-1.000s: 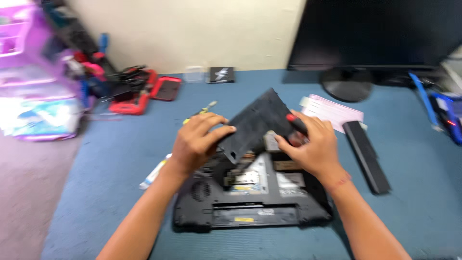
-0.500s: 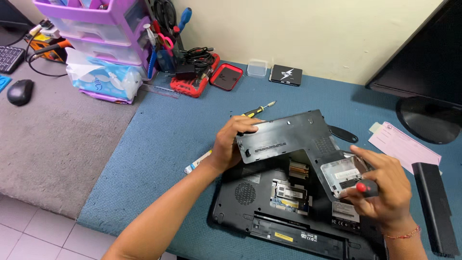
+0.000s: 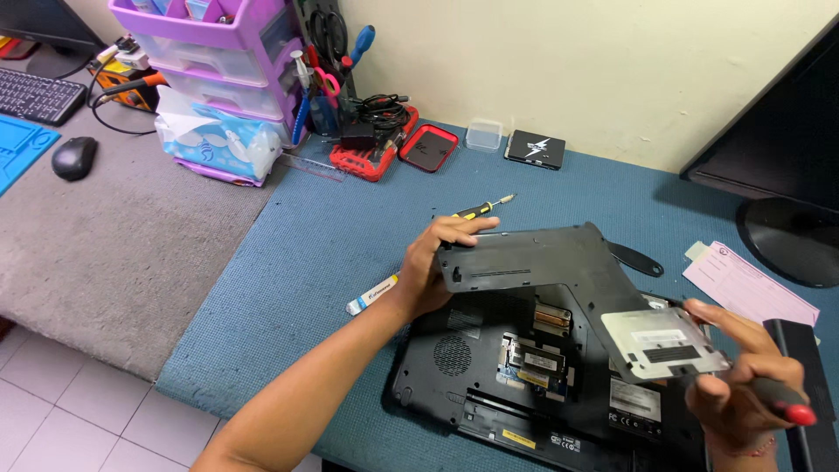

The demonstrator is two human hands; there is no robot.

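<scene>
Lifting clear of the laptop, the black bottom cover panel [image 3: 533, 262] now hangs above the open underside, gripped at its left end by the left hand [image 3: 433, 267], thumb on top and fingers curled beneath the edge. A second ago both hands pressed on this panel over the machine; half a second ago it was already tilted up. Now it is fully free, which lays the memory and drive bays bare, so the cover counts as off.

The panel's long axis runs left to right across the view, from the left hand towards the right hand [image 3: 743, 385], with its far edge raised and its ribbed outer face turned up towards the camera. Its right end overlaps a silver hard drive caddy [image 3: 664, 343], which sits against the right hand's extended fingers. The same hand's lower fingers are closed around a red-tipped screwdriver handle [image 3: 786, 406].

Below lies the upturned black laptop [image 3: 489, 385] on the blue mat [image 3: 306, 262], with memory modules [image 3: 542, 358] exposed. Just beyond the left hand rests a yellow-and-black screwdriver [image 3: 476, 210], and near the wrist a white tube [image 3: 371, 295]. A pink paper slip [image 3: 752, 284] and a monitor stand [image 3: 791, 240] sit to the right; a purple drawer unit [image 3: 218, 52] stands far left.
</scene>
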